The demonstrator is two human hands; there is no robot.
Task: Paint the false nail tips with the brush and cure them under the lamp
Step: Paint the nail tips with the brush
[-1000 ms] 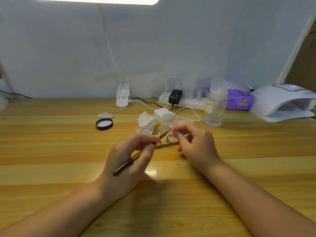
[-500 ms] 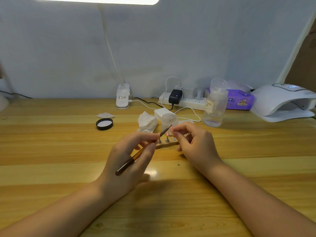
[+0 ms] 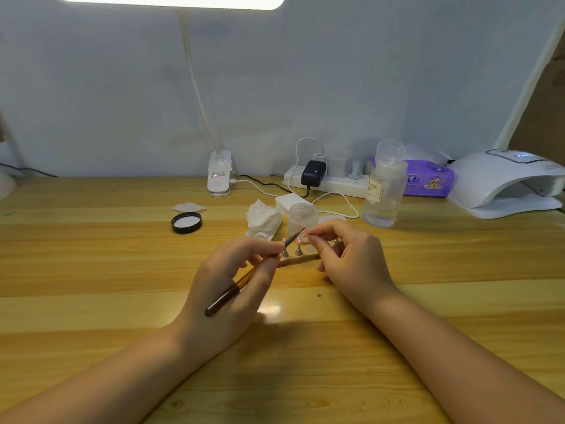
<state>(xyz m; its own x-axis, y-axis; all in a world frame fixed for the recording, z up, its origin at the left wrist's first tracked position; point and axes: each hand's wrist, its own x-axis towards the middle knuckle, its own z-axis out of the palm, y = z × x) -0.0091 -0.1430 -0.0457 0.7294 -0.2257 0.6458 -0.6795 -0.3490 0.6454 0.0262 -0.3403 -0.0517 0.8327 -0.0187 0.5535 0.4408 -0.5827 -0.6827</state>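
My left hand (image 3: 232,283) grips a thin dark brush (image 3: 227,296) like a pen, its tip pointing up and right. The tip meets a small pink false nail tip (image 3: 306,235) pinched in the fingertips of my right hand (image 3: 351,261). Between the hands a wooden strip (image 3: 295,260) lies on the table and carries small metal stands (image 3: 298,250) with other nail tips. The white curing lamp (image 3: 504,183) sits at the far right against the wall, its mouth facing left.
Behind the hands stand a small clear jar (image 3: 302,217), a crumpled tissue (image 3: 263,220), a black lid (image 3: 186,222) and a clear pump bottle (image 3: 385,186). A power strip (image 3: 330,182) with cables, a purple wipes pack (image 3: 428,179) and a desk lamp clamp (image 3: 219,175) line the wall.
The brush tip has shifted slightly up and right against the held nail tip; both hands stay almost in place.
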